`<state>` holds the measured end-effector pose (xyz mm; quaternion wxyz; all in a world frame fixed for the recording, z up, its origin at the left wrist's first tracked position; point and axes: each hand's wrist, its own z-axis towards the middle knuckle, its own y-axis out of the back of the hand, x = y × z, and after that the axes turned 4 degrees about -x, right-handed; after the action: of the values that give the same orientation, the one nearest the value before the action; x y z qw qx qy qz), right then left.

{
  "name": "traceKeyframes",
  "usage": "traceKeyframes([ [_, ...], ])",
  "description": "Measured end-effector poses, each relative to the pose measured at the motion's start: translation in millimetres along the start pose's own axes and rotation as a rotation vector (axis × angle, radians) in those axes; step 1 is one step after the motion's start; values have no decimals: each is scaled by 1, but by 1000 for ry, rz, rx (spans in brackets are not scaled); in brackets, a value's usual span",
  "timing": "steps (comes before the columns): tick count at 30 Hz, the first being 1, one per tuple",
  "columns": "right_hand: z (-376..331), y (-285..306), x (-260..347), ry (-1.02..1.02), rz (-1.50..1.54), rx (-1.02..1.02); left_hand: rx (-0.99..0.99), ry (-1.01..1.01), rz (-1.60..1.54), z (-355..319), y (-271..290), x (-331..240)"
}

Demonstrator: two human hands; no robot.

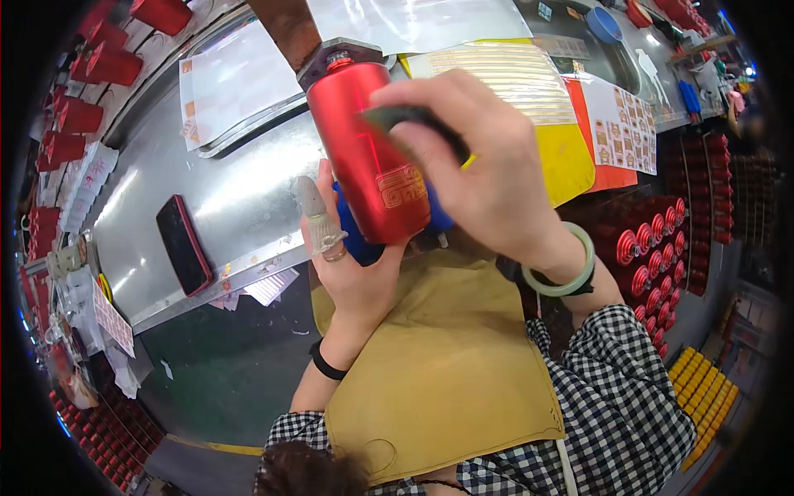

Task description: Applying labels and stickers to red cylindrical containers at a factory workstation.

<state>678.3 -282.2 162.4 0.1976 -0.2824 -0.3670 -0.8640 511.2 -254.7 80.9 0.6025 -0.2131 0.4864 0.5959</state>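
Observation:
A red metal bottle (351, 140) stands tilted in front of me at the table's edge, its threaded neck away from me. It carries a gold emblem (402, 188) low on its side. My left hand (364, 285) is closed around the lower end of the bottle, its inner fingers hidden behind it; one finger wears a grey wrapped cover (313, 202). Beneath the bottle shows a blue support (356, 238), mostly covered. My right hand (496, 157) grips a dark flat scraper-like piece (426, 121) over the bottle's upper side; whether it touches cannot be told.
On the metal table (256, 174) lie a phone (184, 245) and white sheets (236, 78). Yellow sheets (571, 161) and a sticker sheet (620, 124) lie to the right. Racked red bottles (653, 240) stand at right, red cups (114, 64) at far left. A blue bowl (604, 25) sits farther back.

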Motion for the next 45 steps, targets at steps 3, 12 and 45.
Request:
traceKeyframes([
  [3,0,7,5,301,-119,24,-42,89,-142,2,-2,-1],
  [12,22,9,-33,458,-474,-84,56,-74,83,-2,11,11],
  [45,-43,25,-30,-337,387,-10,335,538,-605,25,20,-3],
])
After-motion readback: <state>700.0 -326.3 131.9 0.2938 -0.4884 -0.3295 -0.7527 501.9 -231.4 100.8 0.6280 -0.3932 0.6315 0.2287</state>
